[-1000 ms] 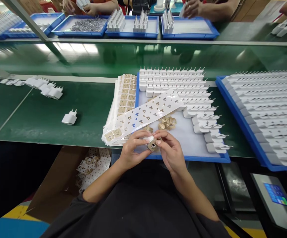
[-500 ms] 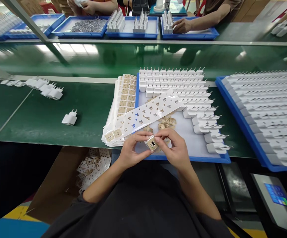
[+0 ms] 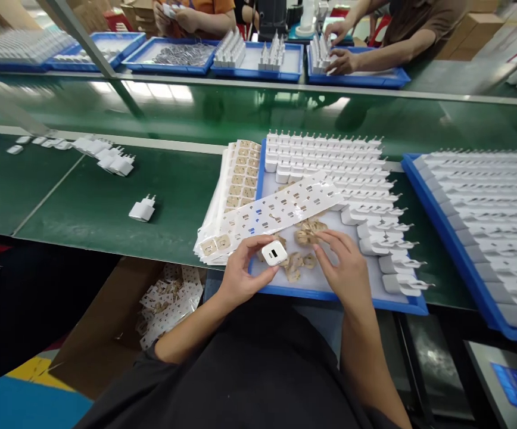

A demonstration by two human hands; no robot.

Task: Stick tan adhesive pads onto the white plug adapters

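A white USB charger (image 3: 274,254) is held in my left hand (image 3: 246,271), between thumb and fingers. Its white port face, with a dark slot, points up at me. My right hand (image 3: 345,268) reaches over the tray, thumb and fingertips closed on a brown liner piece at the edge of a pile of crumpled brown liners (image 3: 308,231). The fingertips and the pile overlap, so the piece is hard to separate by eye. A clear label sheet (image 3: 271,208) lies slanted across the blue tray (image 3: 312,293) and onto a stack of label sheets (image 3: 243,173).
Rows of white plug chargers (image 3: 330,156) fill the tray's back and right side. Another full tray (image 3: 486,238) stands right. A lone charger (image 3: 142,209) lies left on the green bench. Beneath is a cardboard box (image 3: 102,333) of scraps. Across the belt, co-workers' hands handle parts.
The charger's brown face covering has come off, leaving it white. My right hand has moved right, away from the charger, to the liner pile. The view has shifted slightly.
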